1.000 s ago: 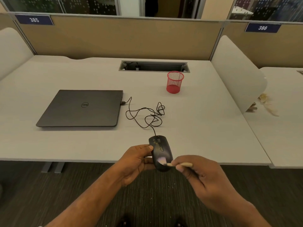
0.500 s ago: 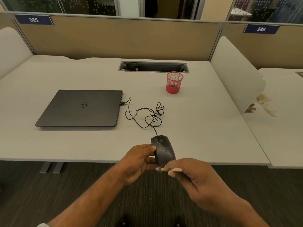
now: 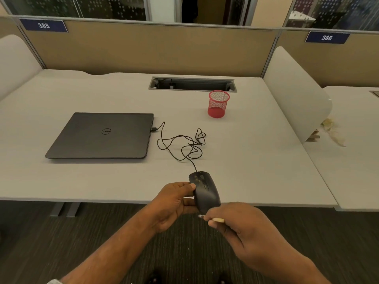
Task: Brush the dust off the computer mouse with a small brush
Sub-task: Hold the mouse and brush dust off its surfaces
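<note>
We read "Dell" on the shut laptop [image 3: 102, 134], "385" and "386" on partition tags. Right of the laptop, at the desk [image 3: 256, 160] edge, our left hand [image 3: 174, 203] grips the mouse [image 3: 205, 191]; our right hand [image 3: 244, 226] pinches the brush [image 3: 213, 219], now drawn off below the mouse's rear

cable [image 3: 180, 144] tangle beyond mouse [image 3: 205, 191]

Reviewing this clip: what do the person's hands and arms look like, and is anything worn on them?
Both hands, left hand and right hand, are bare: no gloves, rings or watch visible. Forearms are bare too. A sliver of grey sleeve shows at the bottom edge on the left arm.
</note>
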